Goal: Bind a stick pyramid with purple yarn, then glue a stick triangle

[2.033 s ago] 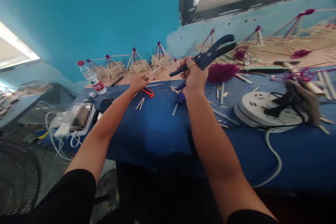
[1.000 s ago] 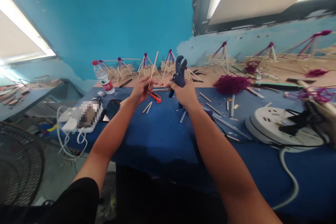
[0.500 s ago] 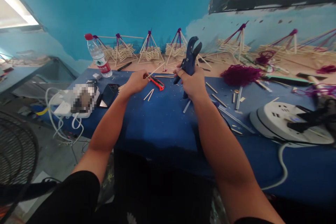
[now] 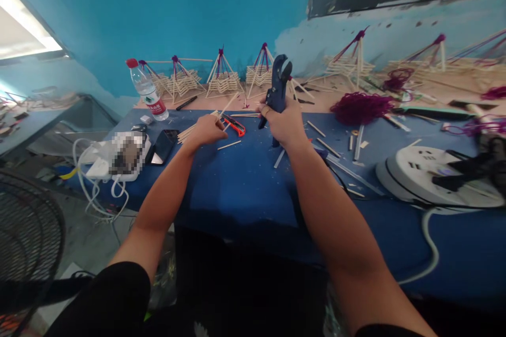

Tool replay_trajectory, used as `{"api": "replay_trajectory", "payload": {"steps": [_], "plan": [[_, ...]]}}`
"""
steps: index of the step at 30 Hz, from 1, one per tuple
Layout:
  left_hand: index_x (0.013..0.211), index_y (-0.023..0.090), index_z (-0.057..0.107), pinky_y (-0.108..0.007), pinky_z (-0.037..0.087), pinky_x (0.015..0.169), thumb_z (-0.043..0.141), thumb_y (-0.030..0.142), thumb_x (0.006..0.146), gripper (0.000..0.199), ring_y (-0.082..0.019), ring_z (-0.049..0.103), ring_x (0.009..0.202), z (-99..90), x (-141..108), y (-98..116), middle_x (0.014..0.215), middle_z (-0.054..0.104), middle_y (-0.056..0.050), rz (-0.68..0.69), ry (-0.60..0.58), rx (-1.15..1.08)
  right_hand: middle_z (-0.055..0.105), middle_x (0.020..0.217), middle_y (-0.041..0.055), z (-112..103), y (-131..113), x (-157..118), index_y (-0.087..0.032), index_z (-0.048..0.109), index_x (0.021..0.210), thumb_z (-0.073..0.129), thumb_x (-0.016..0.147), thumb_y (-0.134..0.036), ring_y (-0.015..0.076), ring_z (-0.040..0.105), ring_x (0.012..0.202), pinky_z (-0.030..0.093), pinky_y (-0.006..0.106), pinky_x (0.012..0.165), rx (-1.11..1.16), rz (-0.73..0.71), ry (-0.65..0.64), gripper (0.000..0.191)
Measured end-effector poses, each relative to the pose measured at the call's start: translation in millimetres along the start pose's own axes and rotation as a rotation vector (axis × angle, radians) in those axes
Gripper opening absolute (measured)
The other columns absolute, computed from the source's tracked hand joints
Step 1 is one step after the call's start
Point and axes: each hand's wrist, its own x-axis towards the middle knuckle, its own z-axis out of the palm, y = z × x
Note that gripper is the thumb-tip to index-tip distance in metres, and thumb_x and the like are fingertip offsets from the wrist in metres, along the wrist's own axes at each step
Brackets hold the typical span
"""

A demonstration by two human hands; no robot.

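My left hand is closed on thin wooden sticks, which slant up past its fingertips. A red and black utility knife lies just to its right, and one short stick rests on the blue cloth below. More sticks lie beside the left wrist. My right hand grips a dark blue cutter, held upright with its curved jaws apart at the top. Short sticks are scattered to the right of that hand.
Stick structures with purple tops line the wall. A bottle, phone and power strip are at left; purple yarn and a white cable reel at right.
My left hand has come down slightly toward the two short sticks; one now lies alone on the cloth and another is at my fingers. The cutter stays in my right hand.
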Motion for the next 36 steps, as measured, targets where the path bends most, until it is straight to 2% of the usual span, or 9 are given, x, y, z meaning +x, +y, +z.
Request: {"api": "replay_trajectory", "payload": {"steps": [4,10,15,21,23,27,30,33,36], "plan": [[0.074,0.017,0.073,-0.026,0.032,0.057,0.075,0.020,0.074,0.004,-0.009,0.046,0.055,9.9,-3.3,13.0,0.058,0.058,0.003,0.050,0.005,-0.334,0.067,0.074,0.0006,2.2,-6.8,-2.8,-0.024,0.066,0.082,0.085,0.074,-0.024,0.0177,0.062,0.065,0.058,0.039,0.069,0.047,0.073,-0.063,0.020],[0.082,0.017,0.064,-0.022,0.043,0.065,0.077,0.009,0.067,0.022,-0.007,0.058,0.061,46.0,-3.6,25.1,0.067,0.066,0.006,0.095,-0.089,-0.697,0.074,0.080,0.0031,6.0,-13.2,-11.3,-0.019,0.071,0.080,0.091,0.056,-0.017,0.0192,0.068,0.076,0.058,0.037,0.076,0.149,0.144,-0.149,0.032],[0.092,0.019,0.055,-0.022,0.042,0.066,0.078,-0.002,0.065,0.041,-0.006,0.060,0.062,58.5,2.4,16.1,0.071,0.063,0.009,0.112,-0.126,-0.740,0.073,0.073,0.0018,6.0,-12.0,-13.6,-0.019,0.072,0.077,0.093,0.055,-0.013,0.0191,0.068,0.071,0.057,0.035,0.069,0.100,0.190,-0.191,0.032],[0.098,0.019,0.054,-0.024,0.049,0.075,0.082,0.000,0.066,0.047,-0.009,0.067,0.075,62.8,3.4,11.6,0.080,0.068,0.006,0.126,-0.129,-0.808,0.073,0.073,0.0020,5.8,-9.8,-14.5,-0.020,0.072,0.081,0.092,0.061,-0.014,0.0167,0.064,0.064,0.058,0.036,0.065,0.097,0.197,-0.245,0.029],[0.100,0.019,0.057,-0.022,0.045,0.069,0.081,0.003,0.067,0.044,-0.009,0.064,0.070,63.3,2.2,14.0,0.081,0.069,0.005,0.110,-0.131,-0.825,0.072,0.072,0.0021,5.8,-9.4,-14.5,-0.020,0.071,0.080,0.090,0.062,-0.012,0.0165,0.063,0.063,0.058,0.036,0.063,0.063,0.209,-0.226,0.028],[0.097,0.016,0.066,-0.022,0.032,0.054,0.067,0.010,0.077,0.022,-0.007,0.047,0.056,60.0,0.8,20.1,0.077,0.066,0.002,0.001,-0.190,-0.884,0.068,0.069,0.0003,5.4,-8.1,-12.6,-0.021,0.070,0.081,0.087,0.062,-0.011,0.0161,0.062,0.063,0.059,0.036,0.065,0.033,0.234,-0.182,0.028],[0.096,0.014,0.073,-0.021,0.037,0.057,0.061,0.008,0.081,0.020,-0.008,0.050,0.059,58.1,2.2,21.9,0.076,0.064,0.001,-0.022,-0.154,-0.920,0.070,0.073,0.0014,4.1,-6.9,-10.7,-0.019,0.071,0.082,0.088,0.059,-0.011,0.0176,0.065,0.068,0.059,0.037,0.069,0.025,0.223,-0.176,0.030],[0.088,0.014,0.074,-0.020,0.043,0.060,0.066,0.002,0.082,0.016,-0.007,0.053,0.060,59.6,4.0,20.6,0.073,0.065,0.001,-0.020,-0.076,-0.897,0.073,0.081,0.0034,3.0,-6.1,-10.2,-0.019,0.072,0.082,0.090,0.055,-0.010,0.0207,0.069,0.077,0.061,0.040,0.079,0.014,0.205,-0.184,0.034],[0.089,0.015,0.074,-0.023,0.058,0.077,0.075,0.002,0.081,0.015,-0.008,0.065,0.073,60.5,3.7,17.4,0.081,0.072,0.001,-0.028,-0.040,-0.918,0.076,0.086,0.0052,3.0,-5.1,-10.5,-0.019,0.073,0.084,0.090,0.055,-0.014,0.0237,0.071,0.084,0.062,0.041,0.083,0.002,0.216,-0.174,0.035]]}}
